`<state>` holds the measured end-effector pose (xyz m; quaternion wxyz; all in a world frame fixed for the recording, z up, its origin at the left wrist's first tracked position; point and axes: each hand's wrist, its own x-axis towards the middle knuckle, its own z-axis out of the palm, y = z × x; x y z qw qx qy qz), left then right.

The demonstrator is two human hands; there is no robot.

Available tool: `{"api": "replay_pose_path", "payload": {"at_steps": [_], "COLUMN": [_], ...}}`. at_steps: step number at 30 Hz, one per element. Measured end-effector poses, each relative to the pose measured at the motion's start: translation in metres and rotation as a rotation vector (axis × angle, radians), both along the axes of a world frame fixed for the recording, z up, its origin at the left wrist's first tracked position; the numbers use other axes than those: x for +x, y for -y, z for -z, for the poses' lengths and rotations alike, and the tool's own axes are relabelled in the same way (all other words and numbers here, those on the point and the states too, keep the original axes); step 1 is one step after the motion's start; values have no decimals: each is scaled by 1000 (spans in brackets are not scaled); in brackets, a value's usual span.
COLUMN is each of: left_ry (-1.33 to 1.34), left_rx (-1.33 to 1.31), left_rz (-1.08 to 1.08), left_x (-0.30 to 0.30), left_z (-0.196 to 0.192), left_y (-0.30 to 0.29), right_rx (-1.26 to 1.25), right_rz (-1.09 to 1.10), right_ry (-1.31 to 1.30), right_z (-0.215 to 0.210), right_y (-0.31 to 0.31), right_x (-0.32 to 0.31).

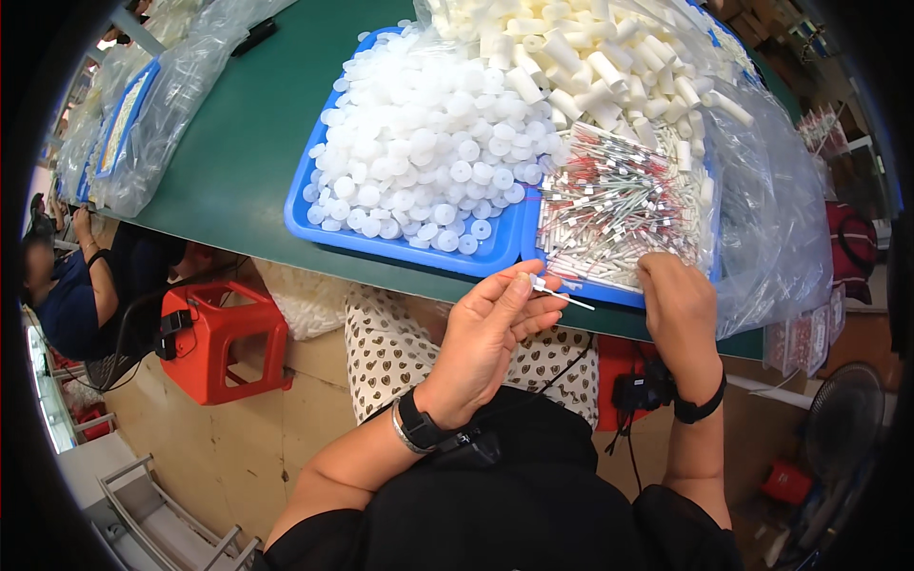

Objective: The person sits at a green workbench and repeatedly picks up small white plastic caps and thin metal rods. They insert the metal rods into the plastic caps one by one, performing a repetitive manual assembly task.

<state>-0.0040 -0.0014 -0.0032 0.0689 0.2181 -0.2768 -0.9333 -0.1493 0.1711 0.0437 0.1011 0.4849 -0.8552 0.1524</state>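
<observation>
Head view: left hand (486, 333) pinches a thin white pin (562, 295); right hand (678, 309), fingers seemingly curled, reaches the pin pile (614, 205).

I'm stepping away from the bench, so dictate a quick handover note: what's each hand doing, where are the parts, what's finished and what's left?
Left hand: pinching one thin white wire-ended piece above the lap.
Right hand: fingers down in the heap of thin red-and-white wired pieces at the green table's front edge.
Parts: round white plastic caps fill the blue tray; white plastic tubes are heaped behind.
Done: no finished pile in view.
Left: all three heaps look full.
</observation>
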Motion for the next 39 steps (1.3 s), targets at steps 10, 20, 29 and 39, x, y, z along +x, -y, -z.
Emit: {"api": "replay_pose_path", "payload": {"at_steps": [10, 20, 29, 39], "left_ry": [-35, -25, -135, -66], "left_rx": [2, -7, -37, -108], "left_rz": [-49, -51, 76, 80], "left_x": [-3, -2, -1, 0], "left_z": [-9, -5, -1, -1], "left_y": [-2, -1, -11, -9], "right_rx": [-252, -270, -340, -220], "right_rz": [-135, -209, 57, -191], "right_ry": [338, 267, 1403, 658], "right_z": [-3, -1, 0, 14], "right_y": [12, 17, 22, 32], "right_x": [28, 27, 37, 46]}}
